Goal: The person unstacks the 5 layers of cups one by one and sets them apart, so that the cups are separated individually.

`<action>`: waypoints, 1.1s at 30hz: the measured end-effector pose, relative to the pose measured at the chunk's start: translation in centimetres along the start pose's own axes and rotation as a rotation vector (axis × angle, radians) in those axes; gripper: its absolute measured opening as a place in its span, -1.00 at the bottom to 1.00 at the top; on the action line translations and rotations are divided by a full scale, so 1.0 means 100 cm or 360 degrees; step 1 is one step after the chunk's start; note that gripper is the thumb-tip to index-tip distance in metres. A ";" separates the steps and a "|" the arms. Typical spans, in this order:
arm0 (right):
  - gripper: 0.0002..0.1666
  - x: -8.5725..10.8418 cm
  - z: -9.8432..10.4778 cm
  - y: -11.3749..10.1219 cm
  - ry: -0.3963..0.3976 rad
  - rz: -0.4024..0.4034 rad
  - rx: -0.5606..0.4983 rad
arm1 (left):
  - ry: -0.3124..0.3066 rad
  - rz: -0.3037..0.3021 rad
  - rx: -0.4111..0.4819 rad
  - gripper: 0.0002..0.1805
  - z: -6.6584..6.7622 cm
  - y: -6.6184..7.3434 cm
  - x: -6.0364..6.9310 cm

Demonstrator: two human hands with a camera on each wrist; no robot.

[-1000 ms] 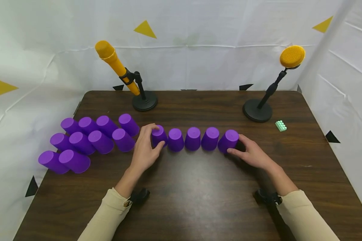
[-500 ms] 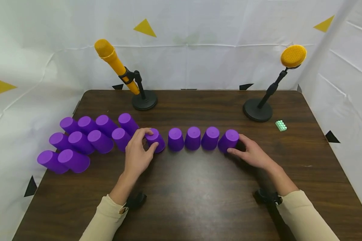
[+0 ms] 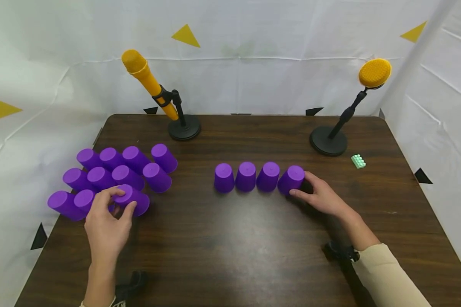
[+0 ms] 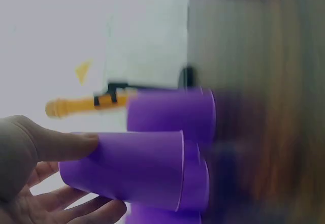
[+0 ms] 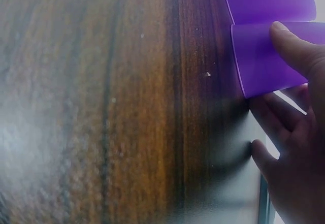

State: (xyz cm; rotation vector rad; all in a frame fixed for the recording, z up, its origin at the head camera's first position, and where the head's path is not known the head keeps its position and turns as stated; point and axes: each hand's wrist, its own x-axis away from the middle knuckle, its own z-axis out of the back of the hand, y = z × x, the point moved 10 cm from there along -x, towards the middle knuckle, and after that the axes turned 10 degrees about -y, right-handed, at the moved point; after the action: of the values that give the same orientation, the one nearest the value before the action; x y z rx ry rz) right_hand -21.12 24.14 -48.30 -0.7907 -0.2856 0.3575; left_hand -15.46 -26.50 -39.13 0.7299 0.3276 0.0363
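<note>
My left hand point(image 3: 108, 230) grips an upside-down purple cup point(image 3: 135, 200) beside the group of purple cups point(image 3: 101, 179) at the left of the table. In the left wrist view, thumb and fingers hold the cup point(image 4: 137, 170) from both sides, with other cups behind it. Four purple cups stand upside down in a row near the middle, one of them here point(image 3: 246, 177). At the row's right end, my right hand point(image 3: 322, 196) has its thumb and fingers around the last cup point(image 3: 290, 180); the right wrist view shows the thumb on that cup point(image 5: 264, 61).
A yellow microphone point(image 3: 147, 81) on a black stand is at the back left of the brown table point(image 3: 230, 256). Another yellow-headed microphone point(image 3: 374, 73) stands at the back right, with a small mint-green block point(image 3: 358, 161) in front of it.
My left hand has taken the leftmost cup from the row and carried it left and nearer to me, to the cup group. My right hand has stayed at its cup.
</note>
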 end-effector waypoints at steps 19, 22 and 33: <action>-0.30 0.001 0.000 0.000 0.0011 -0.0007 0.0004 | 0.0096 0.0091 -0.0165 -0.66 0.005 -0.042 -0.006; -0.28 0.001 -0.001 0.001 0.0002 -0.0011 0.0004 | 0.0132 0.0057 -0.0179 -0.67 0.007 -0.039 -0.005; -0.30 0.001 0.000 0.000 0.0018 0.0007 0.0017 | 0.0476 -0.0215 -0.0118 -0.72 0.032 0.009 0.003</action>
State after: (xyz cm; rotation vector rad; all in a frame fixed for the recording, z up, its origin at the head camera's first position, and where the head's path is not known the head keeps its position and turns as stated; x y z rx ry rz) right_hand -21.01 24.19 -48.26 -0.7825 -0.2710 0.3586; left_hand -14.09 -27.80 -36.41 0.6272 0.6572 0.0292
